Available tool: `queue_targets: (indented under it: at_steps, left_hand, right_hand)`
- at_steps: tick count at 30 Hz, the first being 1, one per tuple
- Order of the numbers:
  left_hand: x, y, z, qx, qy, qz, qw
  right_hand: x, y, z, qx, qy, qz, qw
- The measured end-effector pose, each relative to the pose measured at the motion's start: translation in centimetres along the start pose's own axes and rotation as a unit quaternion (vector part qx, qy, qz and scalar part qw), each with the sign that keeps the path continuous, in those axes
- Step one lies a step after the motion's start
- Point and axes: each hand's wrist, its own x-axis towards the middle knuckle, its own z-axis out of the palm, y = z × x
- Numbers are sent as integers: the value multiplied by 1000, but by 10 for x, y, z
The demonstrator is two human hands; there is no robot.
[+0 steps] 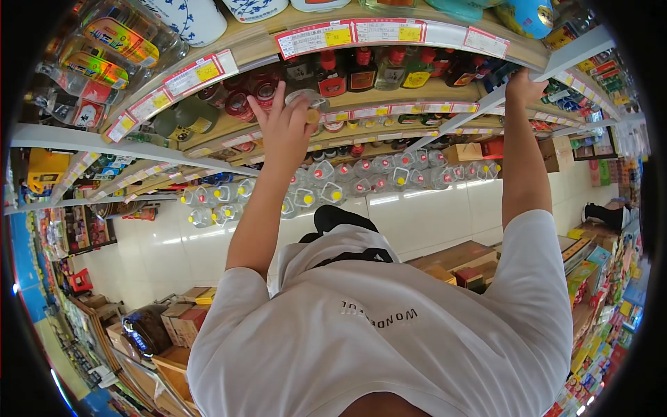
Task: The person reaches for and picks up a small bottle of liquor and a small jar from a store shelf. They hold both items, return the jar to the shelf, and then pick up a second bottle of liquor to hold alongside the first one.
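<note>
1. The person's two hands are well apart. The left hand (285,118) reaches to a shelf with fingers spread; a clear, rounded container with a gold-coloured cap (313,116) is right against its thumb side, at the shelf front. Whether the hand grips it, and what it contains, I cannot tell.
2. The right hand (524,89) is at the slanting grey metal shelf support (491,99), its fingers mostly hidden, so their hold cannot be told.
3. Just left of the left hand are round, red-topped jars (240,105), contents hidden, then squat, dark greenish bottles (195,115).
4. Between the hands, on the same shelf, stand small, red-capped glass bottles (361,71), some dark, one yellow-labelled.
5. Above are white containers with blue floral patterns (186,19) and clear bottles with orange-yellow labels (119,42).
6. Below, many clear plastic jugs with red or yellow caps (306,198) crowd together; their contents look colourless.
</note>
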Motion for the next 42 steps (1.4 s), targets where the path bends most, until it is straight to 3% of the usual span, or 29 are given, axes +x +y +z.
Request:
queue_targets:
  at_steps: [9,12,15,16,18,21,24,29,33,35,36,39,42]
  left_hand:
    - [-13,37,-37,-106,68,86,988]
    - [-16,51,-43,-169,83,60,980]
    - [-20,57,-49,-215,67,-35,974]
    - [-22,56,-47,-312,44,-149,937]
    - [-20,53,-43,-484,-1,-363,796]
    - [-5,53,-48,-586,-37,-482,650]
    - [-3,49,-41,-639,-57,-530,555]
    - [-7,46,-37,-641,-74,-533,547]
    - [-7,45,-35,-625,-72,-537,563]
    - [-4,50,-35,-640,-71,-540,542]
    - [-2,53,-35,-645,-69,-542,534]
    - [3,62,-28,-648,-81,-541,530]
    - [15,75,-21,-649,-107,-530,536]
  right_hand:
    - [-5,-4,0,22,-3,16,1000]
    - [-5,-6,0,42,-14,8,999]
    - [-4,-1,-3,35,-24,4,999]
    - [-1,2,-2,31,-26,10,999]
    - [1,3,0,30,-24,18,999]
    - [4,9,4,40,-19,14,999]
    - [8,20,4,67,-23,6,997]
    - [2,9,3,87,-22,12,996]
    - [4,12,3,18,-1,-51,999]
    - [16,32,5,-15,-8,-76,997]
    - [7,17,4,69,-17,-11,997]
    - [-5,-8,-4,40,-20,22,999]
    - [9,18,2,26,-7,-5,1000]
